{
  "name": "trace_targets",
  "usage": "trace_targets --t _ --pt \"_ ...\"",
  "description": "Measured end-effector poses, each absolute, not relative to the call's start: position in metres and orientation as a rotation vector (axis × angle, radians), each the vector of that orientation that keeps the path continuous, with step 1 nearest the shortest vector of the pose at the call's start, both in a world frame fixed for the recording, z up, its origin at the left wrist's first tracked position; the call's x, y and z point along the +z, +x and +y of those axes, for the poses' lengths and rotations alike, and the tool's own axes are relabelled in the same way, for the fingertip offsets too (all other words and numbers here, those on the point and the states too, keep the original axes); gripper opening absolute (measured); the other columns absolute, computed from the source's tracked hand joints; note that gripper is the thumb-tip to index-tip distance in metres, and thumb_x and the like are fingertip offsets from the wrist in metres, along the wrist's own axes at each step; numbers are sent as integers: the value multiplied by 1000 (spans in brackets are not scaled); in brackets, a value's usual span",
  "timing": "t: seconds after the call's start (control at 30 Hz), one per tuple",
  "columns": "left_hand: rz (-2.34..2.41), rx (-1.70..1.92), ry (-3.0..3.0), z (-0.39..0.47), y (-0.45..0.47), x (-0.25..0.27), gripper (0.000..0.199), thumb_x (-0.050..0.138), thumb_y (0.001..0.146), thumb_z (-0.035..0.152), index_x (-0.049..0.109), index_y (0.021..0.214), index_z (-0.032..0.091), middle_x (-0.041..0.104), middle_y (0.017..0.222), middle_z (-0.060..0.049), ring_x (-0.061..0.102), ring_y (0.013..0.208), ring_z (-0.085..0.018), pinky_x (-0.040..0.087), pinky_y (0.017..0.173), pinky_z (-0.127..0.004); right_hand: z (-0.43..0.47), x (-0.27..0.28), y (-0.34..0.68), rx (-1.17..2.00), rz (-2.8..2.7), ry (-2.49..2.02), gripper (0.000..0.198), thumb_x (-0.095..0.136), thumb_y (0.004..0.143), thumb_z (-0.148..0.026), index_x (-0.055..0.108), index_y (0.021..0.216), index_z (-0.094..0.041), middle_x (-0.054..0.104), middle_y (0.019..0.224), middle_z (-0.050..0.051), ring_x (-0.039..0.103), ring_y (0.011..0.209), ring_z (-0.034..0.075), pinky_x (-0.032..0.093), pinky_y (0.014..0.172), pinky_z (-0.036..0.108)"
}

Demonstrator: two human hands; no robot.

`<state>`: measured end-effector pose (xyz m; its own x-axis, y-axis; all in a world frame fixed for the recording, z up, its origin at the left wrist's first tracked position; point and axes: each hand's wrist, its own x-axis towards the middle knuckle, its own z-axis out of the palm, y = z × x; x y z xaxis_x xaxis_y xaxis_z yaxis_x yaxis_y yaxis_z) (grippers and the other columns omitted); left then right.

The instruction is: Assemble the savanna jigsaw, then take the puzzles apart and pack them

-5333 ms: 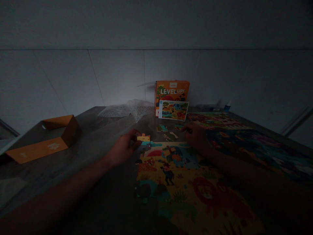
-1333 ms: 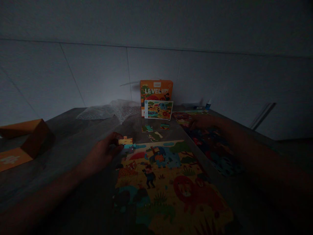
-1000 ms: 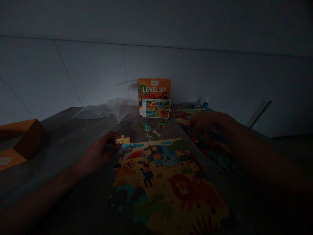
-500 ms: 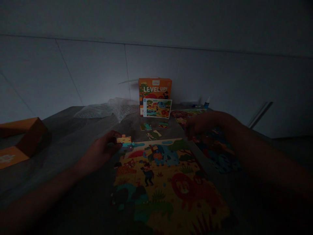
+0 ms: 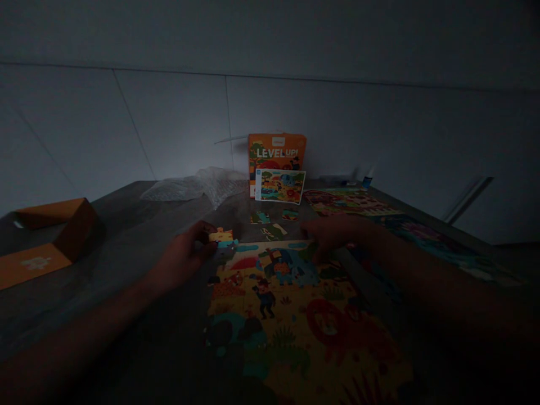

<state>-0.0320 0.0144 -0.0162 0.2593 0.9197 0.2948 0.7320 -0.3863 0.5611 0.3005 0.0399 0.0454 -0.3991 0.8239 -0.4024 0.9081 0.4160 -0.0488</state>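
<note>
A jigsaw puzzle with safari animals lies assembled in front of me. At its far left corner my left hand grips a puzzle piece, yellow above and blue below, by its left side. Whether that piece is joined to the others I cannot tell. Over the far right corner reaches my right hand, its fingers apart and pointing left, with nothing visible in them. Just beyond the puzzle lie three loose items: a green and cream piece, a teal piece and a striped piece.
An orange box stands at the back with a picture card leaning on it. Bubble wrap lies left of it, an open orange box part farther left. Other puzzles and a small bottle are at right. Light is dim.
My right hand has moved left from over the right-hand puzzles to the near puzzle's far right corner. My left hand keeps its piece at the far left corner. The view has shifted slightly.
</note>
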Motion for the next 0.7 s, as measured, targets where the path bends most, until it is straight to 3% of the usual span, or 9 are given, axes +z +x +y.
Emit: trace_targets --t 0.2,0.7 --pt "1675 918 2184 13 -30 -10 33 50 81 41 55 103 17 70 91 -9 67 81 -24 50 72 -37 42 44 302 -327 2230 1559 60 81 63 -41 60 116 -22 65 119 10 62 105 32 46 73 34" --pt "1621 869 2138 12 -29 -9 31 51 81 40 55 102 17 68 92 -9 65 82 -23 50 72 -37 19 58 285 -91 2317 1459 48 71 71 -32 65 118 -19 69 110 13 65 97 31 46 68 33"
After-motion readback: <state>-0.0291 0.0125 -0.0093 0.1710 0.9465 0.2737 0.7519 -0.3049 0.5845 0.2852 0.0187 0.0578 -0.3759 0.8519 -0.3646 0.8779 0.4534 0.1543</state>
